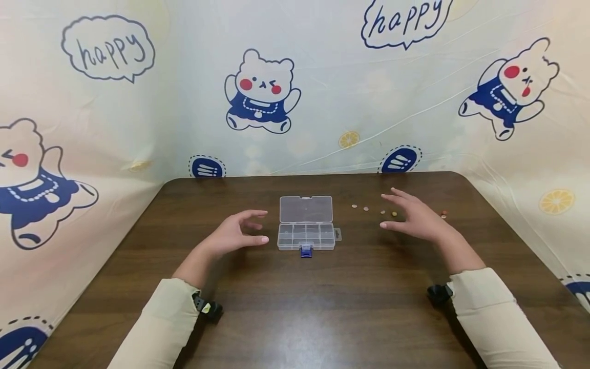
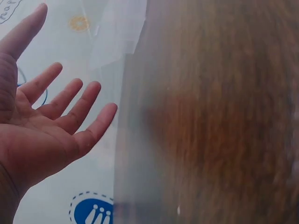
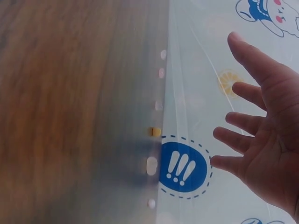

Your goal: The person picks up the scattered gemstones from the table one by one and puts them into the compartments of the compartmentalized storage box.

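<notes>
A clear plastic compartment box stands on the table with its lid raised at the back and a blue latch at its front. My left hand hovers just left of the box, fingers spread and holding nothing. To the right, my right hand is held above the table with fingers apart, also without anything in it. Beside it lie several small bead-like pieces: pale ones, a yellow one and a reddish one. The right wrist view shows the yellow piece among pale ones.
The brown wooden table has its far edge against a patterned cloth backdrop. A small hanging tab sticks out from the box's right side. Dark cameras are strapped to both wrists.
</notes>
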Tool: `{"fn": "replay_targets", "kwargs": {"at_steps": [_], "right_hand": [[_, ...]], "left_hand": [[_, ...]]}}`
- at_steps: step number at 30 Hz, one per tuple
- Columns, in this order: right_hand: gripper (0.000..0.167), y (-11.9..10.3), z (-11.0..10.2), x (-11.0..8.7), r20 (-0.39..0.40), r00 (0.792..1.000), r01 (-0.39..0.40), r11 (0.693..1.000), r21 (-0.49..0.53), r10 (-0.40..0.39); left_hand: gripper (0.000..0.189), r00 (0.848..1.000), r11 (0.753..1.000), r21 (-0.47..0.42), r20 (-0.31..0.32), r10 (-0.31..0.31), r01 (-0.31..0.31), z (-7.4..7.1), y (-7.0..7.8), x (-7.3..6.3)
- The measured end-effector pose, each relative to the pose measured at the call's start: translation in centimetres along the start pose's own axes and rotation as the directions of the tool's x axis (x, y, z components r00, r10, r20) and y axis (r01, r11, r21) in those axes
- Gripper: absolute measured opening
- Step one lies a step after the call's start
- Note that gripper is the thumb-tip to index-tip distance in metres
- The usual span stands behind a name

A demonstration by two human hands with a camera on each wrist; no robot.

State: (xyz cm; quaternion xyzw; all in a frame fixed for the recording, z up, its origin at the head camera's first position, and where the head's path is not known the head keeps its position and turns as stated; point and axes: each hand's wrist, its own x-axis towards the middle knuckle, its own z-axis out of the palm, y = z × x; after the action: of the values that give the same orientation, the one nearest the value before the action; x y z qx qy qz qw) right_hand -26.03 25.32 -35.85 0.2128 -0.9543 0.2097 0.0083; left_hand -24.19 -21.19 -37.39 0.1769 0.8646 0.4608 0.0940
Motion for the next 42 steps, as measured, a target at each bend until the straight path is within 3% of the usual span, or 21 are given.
{"fn": "replay_targets", "kwargs": {"at_steps": [12, 17, 29, 42], "right_hand": [[0.076, -0.3, 0.7, 1.8, -0.016, 0.998, 0.055, 0.997, 0.049, -0.054], [0.075, -0.4, 0.7, 2.6, 0.0, 0.999, 0.049, 0.997, 0.059, -0.049], [0.074, -0.1, 1.3, 4.2, 0.007, 0.999, 0.034, 0.993, 0.114, -0.035], [0.074, -0.1, 1.6, 5.1, 0.017, 1.0, 0.001, 0.987, 0.161, -0.004]], "left_hand": [[0.076, 1.0, 0.999, -0.038, -0.001, -0.029, 0.029, 1.3, -0.1, 1.7], [0.075, 0.999, 0.999, -0.018, 0.011, -0.031, 0.032, 1.7, -0.2, 2.3], [0.077, 0.993, 0.997, -0.047, 0.105, -0.051, 0.056, 2.6, -0.4, 3.9], [0.075, 0.99, 0.993, -0.03, 0.094, -0.107, 0.11, 3.0, -0.3, 5.1]]}}
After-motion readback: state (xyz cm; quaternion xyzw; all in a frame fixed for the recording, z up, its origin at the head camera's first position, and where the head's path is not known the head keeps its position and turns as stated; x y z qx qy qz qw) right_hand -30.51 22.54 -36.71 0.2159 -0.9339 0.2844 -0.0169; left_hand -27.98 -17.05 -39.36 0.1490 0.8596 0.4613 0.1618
